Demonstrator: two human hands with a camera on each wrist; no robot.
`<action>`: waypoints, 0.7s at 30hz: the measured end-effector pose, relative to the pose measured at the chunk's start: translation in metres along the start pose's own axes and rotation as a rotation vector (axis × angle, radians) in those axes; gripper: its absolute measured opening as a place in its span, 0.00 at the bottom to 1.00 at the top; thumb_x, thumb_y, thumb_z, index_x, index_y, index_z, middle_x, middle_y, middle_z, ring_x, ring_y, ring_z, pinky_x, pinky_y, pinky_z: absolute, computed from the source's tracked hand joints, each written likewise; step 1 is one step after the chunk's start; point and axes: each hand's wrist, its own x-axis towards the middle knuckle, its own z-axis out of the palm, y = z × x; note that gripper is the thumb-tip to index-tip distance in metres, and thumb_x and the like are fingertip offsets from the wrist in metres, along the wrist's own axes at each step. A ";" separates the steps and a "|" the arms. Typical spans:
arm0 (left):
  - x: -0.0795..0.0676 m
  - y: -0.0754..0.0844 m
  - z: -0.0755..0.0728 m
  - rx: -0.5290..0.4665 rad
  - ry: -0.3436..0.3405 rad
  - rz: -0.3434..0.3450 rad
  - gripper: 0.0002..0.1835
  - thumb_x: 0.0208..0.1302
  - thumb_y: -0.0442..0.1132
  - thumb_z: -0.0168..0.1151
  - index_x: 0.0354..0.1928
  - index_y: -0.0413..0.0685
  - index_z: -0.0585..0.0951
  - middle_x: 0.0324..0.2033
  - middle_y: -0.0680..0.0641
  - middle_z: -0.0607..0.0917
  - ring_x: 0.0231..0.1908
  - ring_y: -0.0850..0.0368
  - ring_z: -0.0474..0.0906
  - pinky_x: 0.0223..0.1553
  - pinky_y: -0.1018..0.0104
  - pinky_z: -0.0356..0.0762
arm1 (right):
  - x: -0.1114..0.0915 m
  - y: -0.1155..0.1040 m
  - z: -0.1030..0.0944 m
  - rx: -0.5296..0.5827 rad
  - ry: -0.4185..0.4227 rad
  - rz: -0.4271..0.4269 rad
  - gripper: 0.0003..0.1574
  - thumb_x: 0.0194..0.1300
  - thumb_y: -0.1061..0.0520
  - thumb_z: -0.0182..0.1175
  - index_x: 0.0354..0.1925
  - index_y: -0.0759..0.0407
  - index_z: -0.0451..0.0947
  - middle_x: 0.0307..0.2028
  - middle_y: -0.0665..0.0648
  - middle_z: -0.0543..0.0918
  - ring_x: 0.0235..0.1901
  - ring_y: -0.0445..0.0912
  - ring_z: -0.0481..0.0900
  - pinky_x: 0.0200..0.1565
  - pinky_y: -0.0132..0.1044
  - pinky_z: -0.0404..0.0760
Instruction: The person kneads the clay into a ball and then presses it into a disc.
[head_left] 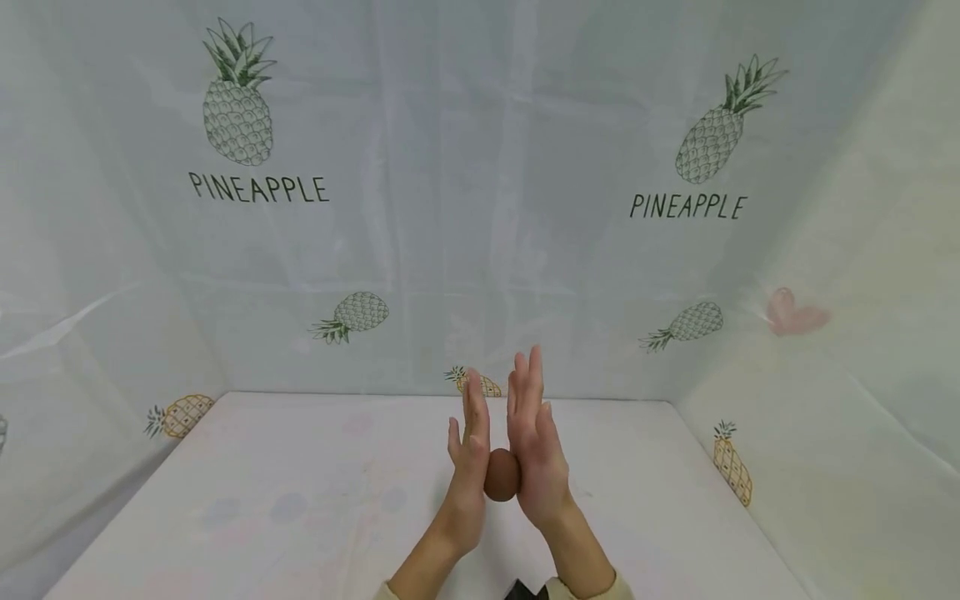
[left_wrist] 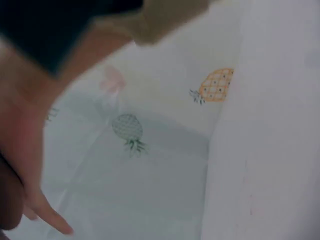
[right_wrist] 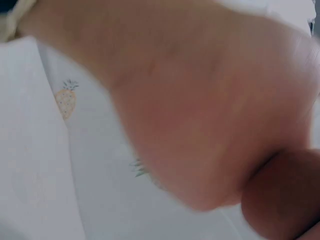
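Observation:
A smooth brown ball (head_left: 502,475), looking like modelling clay, sits between two palms above the white tabletop. My left hand (head_left: 469,467) presses against its left side, the fingers straight and pointing up and away. On the ball's other side is my right hand (head_left: 538,462), palm inward, its fingers also extended. In the left wrist view, part of the ball (left_wrist: 10,200) shows at the lower left edge beside a palm. The right wrist view has the ball (right_wrist: 280,195) at the lower right, tucked against the heel of a hand.
The white tabletop (head_left: 300,500) carries faint pastel spots. A pale sheet (head_left: 450,208) printed with pineapples hangs behind it, and similar sheets (head_left: 847,433) enclose the sides. A small black piece (head_left: 521,591) shows by the right sleeve.

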 end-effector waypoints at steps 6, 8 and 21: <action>-0.001 0.009 -0.007 0.020 0.023 0.005 0.33 0.83 0.60 0.13 0.85 0.68 0.29 0.85 0.60 0.26 0.82 0.62 0.17 0.70 0.35 0.06 | 0.003 0.013 0.002 0.021 -0.046 0.079 0.37 0.84 0.35 0.12 0.83 0.29 0.16 0.84 0.44 0.22 0.83 0.51 0.16 0.73 0.67 0.13; 0.001 0.010 -0.014 0.017 0.048 -0.007 0.34 0.83 0.62 0.13 0.85 0.71 0.29 0.84 0.61 0.26 0.82 0.63 0.18 0.71 0.37 0.05 | 0.003 0.015 0.007 0.020 -0.062 0.105 0.37 0.84 0.35 0.12 0.83 0.30 0.17 0.84 0.44 0.23 0.83 0.50 0.18 0.74 0.65 0.14; 0.010 -0.005 -0.030 0.034 0.092 -0.032 0.34 0.82 0.62 0.14 0.84 0.70 0.27 0.83 0.61 0.24 0.82 0.61 0.16 0.70 0.35 0.05 | -0.005 -0.001 0.026 -0.036 -0.099 0.006 0.36 0.83 0.38 0.11 0.83 0.27 0.19 0.85 0.41 0.25 0.83 0.48 0.19 0.71 0.70 0.14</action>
